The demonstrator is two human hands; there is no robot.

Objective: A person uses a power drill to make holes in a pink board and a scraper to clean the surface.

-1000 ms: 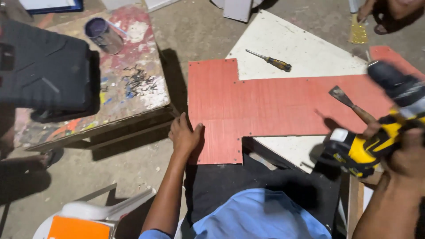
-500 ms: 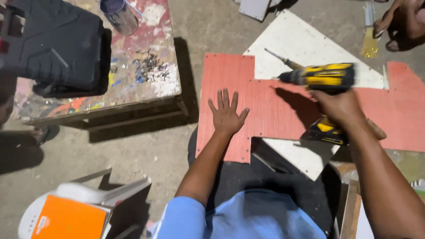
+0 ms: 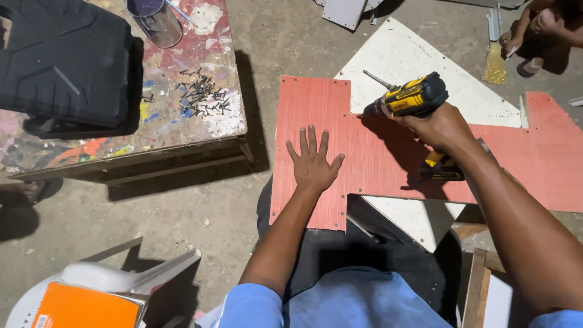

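A red notched panel [image 3: 376, 158] lies flat over a white board [image 3: 419, 67] on the concrete floor. My left hand [image 3: 314, 161] presses flat on the panel's left part, fingers spread. My right hand [image 3: 440, 127] grips a yellow and black cordless drill [image 3: 410, 100] held above the panel, its bit pointing up and left over the white board near the panel's notch.
A paint-stained low table [image 3: 200, 121] at the left carries a black tool case [image 3: 64, 64], a metal can [image 3: 155, 21] and a pile of dark screws [image 3: 200, 97]. A white plastic chair [image 3: 109, 282] with an orange box stands at the lower left. Another person's feet [image 3: 537, 27] show at the top right.
My right hand has brought the drill from the right edge to above the panel's notch. My left hand has slid from the panel's lower edge onto its surface and spread flat.
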